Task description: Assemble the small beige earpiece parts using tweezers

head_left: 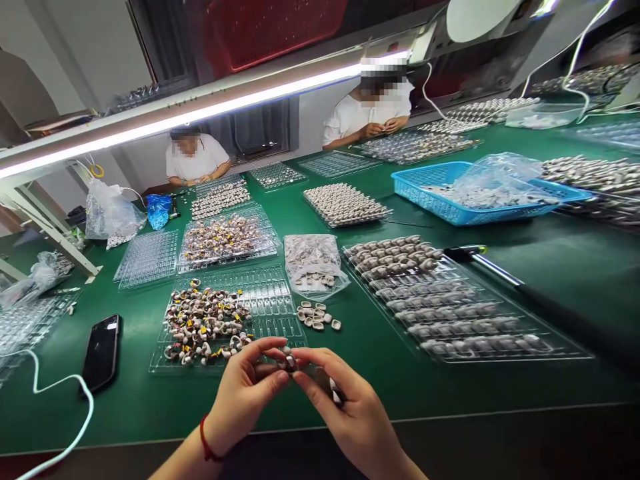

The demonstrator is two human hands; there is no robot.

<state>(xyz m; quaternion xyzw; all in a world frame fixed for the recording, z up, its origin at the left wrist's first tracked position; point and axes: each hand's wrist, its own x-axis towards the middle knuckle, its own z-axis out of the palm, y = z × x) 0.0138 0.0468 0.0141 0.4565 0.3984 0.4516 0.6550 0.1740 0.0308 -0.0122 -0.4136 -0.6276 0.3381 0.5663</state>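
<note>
My left hand [247, 393] and my right hand [345, 407] meet above the near edge of the green table [380, 387]. Their fingertips pinch one small grey part with wires [287, 360] between them. My left wrist wears a red cord. Just beyond the hands lies a clear tray [273, 300] heaped with small wound parts with yellow and red wires [203, 323]. A few loose pale parts [315, 315] lie on the table beside it. To the right a long clear tray [450, 313] holds rows of grey parts.
A black phone [101, 352] with a white cable lies at the left. A clear bag of parts [313, 263] sits mid-table, a blue basket [450, 193] at the right. A black-handled tool [480, 260] lies right of the trays. Two people in white sit across.
</note>
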